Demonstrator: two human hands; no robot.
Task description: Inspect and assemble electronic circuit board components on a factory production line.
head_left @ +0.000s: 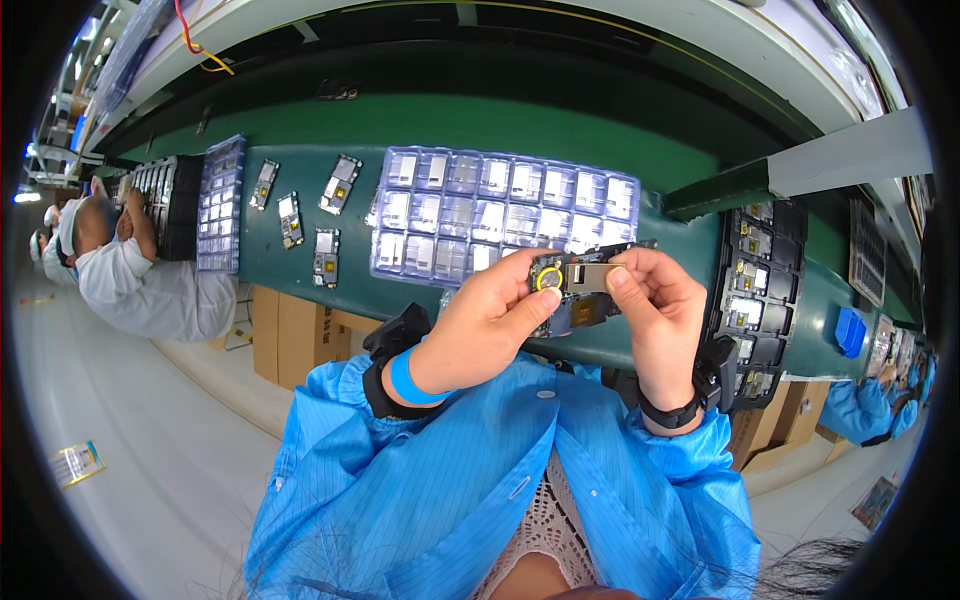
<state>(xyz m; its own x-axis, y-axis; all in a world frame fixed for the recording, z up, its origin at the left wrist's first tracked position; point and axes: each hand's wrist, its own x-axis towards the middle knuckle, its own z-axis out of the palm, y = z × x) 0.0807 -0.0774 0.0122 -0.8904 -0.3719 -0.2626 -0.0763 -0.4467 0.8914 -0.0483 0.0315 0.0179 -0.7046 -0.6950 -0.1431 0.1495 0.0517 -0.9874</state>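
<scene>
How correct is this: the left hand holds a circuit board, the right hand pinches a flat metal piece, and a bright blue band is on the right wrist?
The side is wrong: the head view shows the bright blue band on the left wrist. Otherwise, the left hand holds a circuit board and the right hand pinches a flat metal piece.

On the green workbench (275,265) lies a clear rectangular plastic tray (400,272). Left of it lie four small rectangular circuit boards (326,257), then a second clear plastic tray (238,220); right of it, a black rectangular plastic tray (777,282); before it, a dark circuit board (588,312) between bare left hand (487,308) and right hand (657,308).
</scene>
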